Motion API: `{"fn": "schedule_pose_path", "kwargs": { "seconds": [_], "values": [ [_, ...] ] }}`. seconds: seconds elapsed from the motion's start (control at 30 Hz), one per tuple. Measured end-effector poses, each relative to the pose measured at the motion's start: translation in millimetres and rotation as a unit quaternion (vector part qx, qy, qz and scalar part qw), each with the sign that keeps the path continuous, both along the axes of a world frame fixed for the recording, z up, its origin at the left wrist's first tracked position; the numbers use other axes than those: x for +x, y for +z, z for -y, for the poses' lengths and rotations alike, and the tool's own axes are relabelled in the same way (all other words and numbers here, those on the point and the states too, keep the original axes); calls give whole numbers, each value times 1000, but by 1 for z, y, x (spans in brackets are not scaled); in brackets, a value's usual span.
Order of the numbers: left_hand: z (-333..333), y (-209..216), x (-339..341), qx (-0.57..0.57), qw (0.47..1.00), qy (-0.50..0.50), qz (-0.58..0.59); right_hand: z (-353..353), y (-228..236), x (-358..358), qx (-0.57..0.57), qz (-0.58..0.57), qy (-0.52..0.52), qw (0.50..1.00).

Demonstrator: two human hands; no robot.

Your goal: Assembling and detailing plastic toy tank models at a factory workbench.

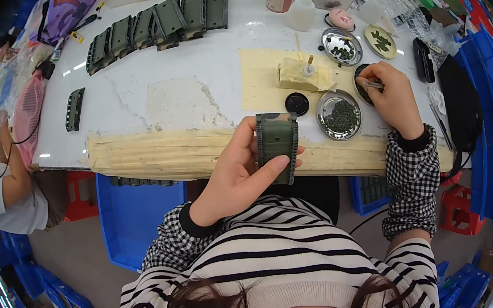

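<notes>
Left hand (pixel 226 188) wrapped round a green panel (pixel 278 143), thumb across its face; panel held above the table edge (pixel 319 158); dish of green bits (pixel 341 116) alongside; right hand (pixel 394 100) pinching a slim metal tool (pixel 374 84) at a dark dish (pixel 361 94); step judged: picking up from that dish; next move calls for a steady pinch.

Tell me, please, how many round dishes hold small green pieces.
3: front silver metal dish, rear silver metal dish, cream dish right of it. Contents unclear: fourth dish, partly hidden by right hand.
</notes>
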State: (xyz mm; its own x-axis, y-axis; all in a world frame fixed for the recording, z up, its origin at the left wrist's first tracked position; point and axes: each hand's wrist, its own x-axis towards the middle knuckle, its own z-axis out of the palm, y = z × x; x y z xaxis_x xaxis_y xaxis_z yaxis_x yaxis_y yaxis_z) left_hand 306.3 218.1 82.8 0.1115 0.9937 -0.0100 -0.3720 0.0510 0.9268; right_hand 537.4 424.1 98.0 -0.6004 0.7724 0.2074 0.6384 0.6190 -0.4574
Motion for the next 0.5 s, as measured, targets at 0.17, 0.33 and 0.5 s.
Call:
{"fn": "schedule_pose_path", "kwargs": {
  "seconds": [0.17, 0.33, 0.5],
  "values": [
    [0, -3, -1, 18, 1000, 7, -11, 1, -1, 1, 23, -14, -13, 1000],
    [3, -5, -1, 32, 999, 13, -15, 19, 19, -4, -6, -151, -70, 986],
    [1, -6, -2, 39, 999, -4, -27, 57, 24, -11, -109, -223, -30, 968]
  ]
}}
